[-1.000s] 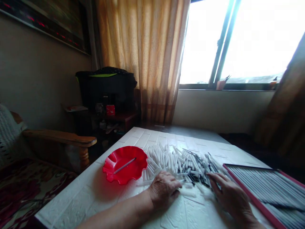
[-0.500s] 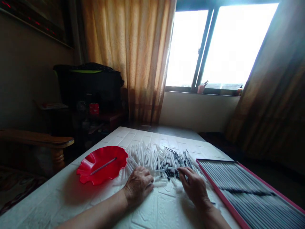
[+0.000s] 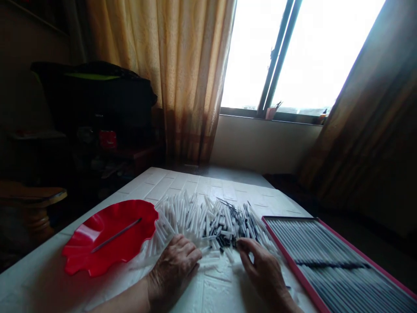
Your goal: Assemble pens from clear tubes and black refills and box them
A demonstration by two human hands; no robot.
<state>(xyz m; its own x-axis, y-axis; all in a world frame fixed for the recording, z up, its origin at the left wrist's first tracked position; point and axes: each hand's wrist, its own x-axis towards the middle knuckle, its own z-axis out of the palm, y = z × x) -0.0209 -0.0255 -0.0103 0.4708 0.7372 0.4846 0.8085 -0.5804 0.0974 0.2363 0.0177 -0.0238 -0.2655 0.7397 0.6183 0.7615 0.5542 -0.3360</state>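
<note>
The left hand (image 3: 177,263) rests back-up on the near edge of a loose heap, its fingers curled under and wrinkles creasing its skin; I can't tell from here whether anything is caught beneath them. The right hand (image 3: 263,267) is half closed on the other side, thumb and forefinger drawn close together at a few dark bits, though I can't make out whether they pinch one.

Between and beyond the two hands spreads the heap itself: cloudy, translucent tubes (image 3: 185,213), slim and straight, tumbled across one another like straws. Toward the right they mingle with short black pieces (image 3: 226,239) and some thin dark rods.

All this lies on a white counter (image 3: 213,293) embossed in a brick pattern, its surface finely ridged. Left of the heap sits a glossy red bowl (image 3: 97,263), wide, with a wavy, ruffled rim; one slender grey stick (image 3: 117,236) lies slantwise inside. On the right is a flat, pink-edged tray (image 3: 288,263), lined with close parallel rows of pale, thin sticks (image 3: 309,237), a dark band running across them.

Behind hangs a heavy golden curtain (image 3: 189,65) in deep folds, beside a bright window (image 3: 302,65). A rounded wooden armrest (image 3: 35,195) juts in at far left.
</note>
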